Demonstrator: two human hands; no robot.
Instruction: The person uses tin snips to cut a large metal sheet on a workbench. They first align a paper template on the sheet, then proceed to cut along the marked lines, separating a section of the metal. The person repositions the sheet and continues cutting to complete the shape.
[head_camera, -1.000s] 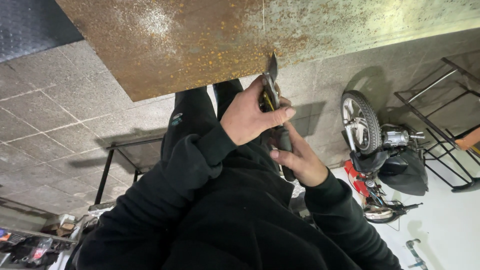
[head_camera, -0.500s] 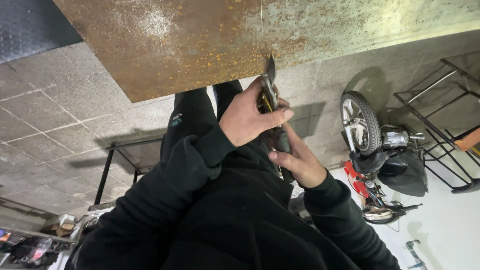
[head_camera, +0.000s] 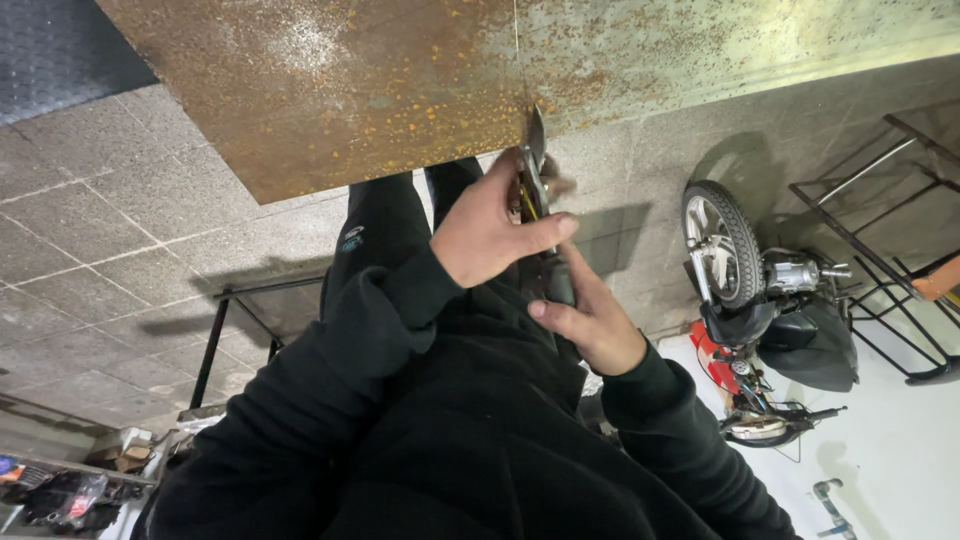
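A large rusty metal sheet (head_camera: 380, 90) fills the top of the view, with a thin cut line running down to its near edge. A pair of metal snips (head_camera: 534, 165) bites into that edge at the end of the cut. My left hand (head_camera: 488, 232) is closed around the upper part of the snips, just below the blades. Lower down, my right hand (head_camera: 592, 325) grips the dark handles. Both arms are in black sleeves, and my black-clad legs reach under the sheet.
A small motorbike (head_camera: 770, 300) lies at the right on the grey tiled floor. Dark metal frames (head_camera: 880, 200) stand at the far right, another black frame (head_camera: 215, 340) at the left. Cluttered items (head_camera: 70, 490) sit at the bottom left.
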